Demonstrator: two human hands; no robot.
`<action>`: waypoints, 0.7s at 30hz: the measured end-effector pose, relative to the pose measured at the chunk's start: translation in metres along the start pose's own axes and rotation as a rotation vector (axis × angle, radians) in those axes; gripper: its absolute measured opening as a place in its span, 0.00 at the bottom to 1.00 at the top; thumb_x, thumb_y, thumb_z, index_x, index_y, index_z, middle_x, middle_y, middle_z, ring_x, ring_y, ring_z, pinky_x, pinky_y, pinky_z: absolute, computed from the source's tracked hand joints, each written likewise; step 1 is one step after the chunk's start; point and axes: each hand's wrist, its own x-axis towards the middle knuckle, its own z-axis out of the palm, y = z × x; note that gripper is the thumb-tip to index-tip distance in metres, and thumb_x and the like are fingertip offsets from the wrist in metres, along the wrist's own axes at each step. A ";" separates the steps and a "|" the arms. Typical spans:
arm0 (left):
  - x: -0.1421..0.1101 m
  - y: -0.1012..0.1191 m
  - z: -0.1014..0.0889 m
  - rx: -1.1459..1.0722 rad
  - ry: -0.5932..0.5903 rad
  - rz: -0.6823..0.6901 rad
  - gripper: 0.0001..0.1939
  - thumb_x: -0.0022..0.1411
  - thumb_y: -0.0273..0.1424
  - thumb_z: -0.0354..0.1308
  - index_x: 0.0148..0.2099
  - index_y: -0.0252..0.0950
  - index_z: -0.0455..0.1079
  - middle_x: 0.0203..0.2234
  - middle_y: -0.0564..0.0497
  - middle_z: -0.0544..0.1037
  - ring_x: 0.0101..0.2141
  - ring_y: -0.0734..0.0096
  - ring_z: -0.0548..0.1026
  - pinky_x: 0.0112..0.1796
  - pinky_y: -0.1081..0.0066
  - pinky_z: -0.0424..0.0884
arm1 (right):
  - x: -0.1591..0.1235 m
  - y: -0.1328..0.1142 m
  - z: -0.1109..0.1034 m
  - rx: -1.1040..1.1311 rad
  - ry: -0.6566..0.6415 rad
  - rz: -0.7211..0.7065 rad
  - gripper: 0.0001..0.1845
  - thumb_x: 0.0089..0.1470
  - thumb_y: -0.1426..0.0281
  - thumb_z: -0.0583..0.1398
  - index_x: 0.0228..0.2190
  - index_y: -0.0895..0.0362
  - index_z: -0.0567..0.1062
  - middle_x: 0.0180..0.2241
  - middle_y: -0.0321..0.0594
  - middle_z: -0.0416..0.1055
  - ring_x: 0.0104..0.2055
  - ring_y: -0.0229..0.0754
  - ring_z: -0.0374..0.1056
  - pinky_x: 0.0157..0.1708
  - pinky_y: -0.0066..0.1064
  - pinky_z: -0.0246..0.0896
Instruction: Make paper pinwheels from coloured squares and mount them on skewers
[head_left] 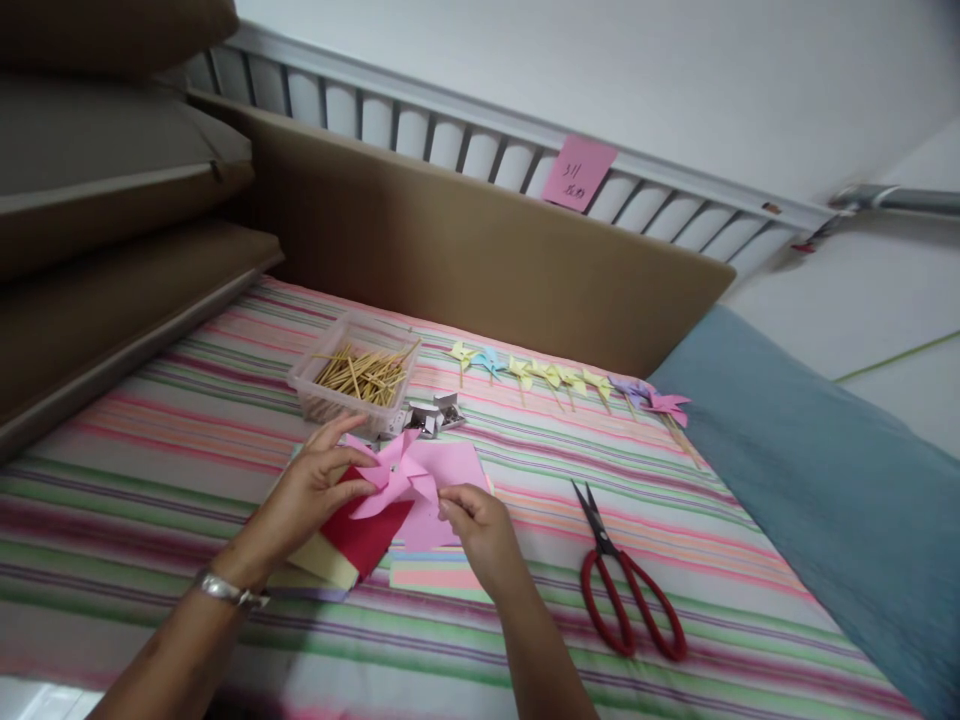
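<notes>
Two bare forearms (551,655) stretch in from the lower edge, one silver metal bracelet (229,590) on the left wrist. Between the hands is one pink paper pinwheel (397,474): the left hand (326,478) holds its left side lightly, one finger lifted, while the right hand (472,515) pinches a blade tip between thumb and forefinger. Pinwheel and left hand partly cover the pile of coloured paper squares (360,535), with pink, red and pale yellow showing; the sheets cannot be counted.

Just beyond stands one clear plastic box (300,378) of wooden sticks (364,373), too many to count. Beside it are two small open white boxes (448,402) holding tiny metal pieces. One pair of red-handled scissors (606,545) lies to the right, blades slightly parted. Farther off, about eight stick-mounted pinwheels (546,374) form a row: five yellow, one blue, purple and pink overlapping. Behind rises one brown board (457,225).
</notes>
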 end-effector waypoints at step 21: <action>0.003 0.014 0.000 -0.228 0.107 -0.125 0.13 0.53 0.36 0.61 0.43 0.41 0.72 0.58 0.46 0.63 0.57 0.58 0.60 0.56 0.56 0.54 | 0.000 -0.010 -0.001 0.062 0.001 0.090 0.07 0.44 0.69 0.57 0.20 0.58 0.72 0.18 0.33 0.64 0.21 0.34 0.56 0.21 0.25 0.51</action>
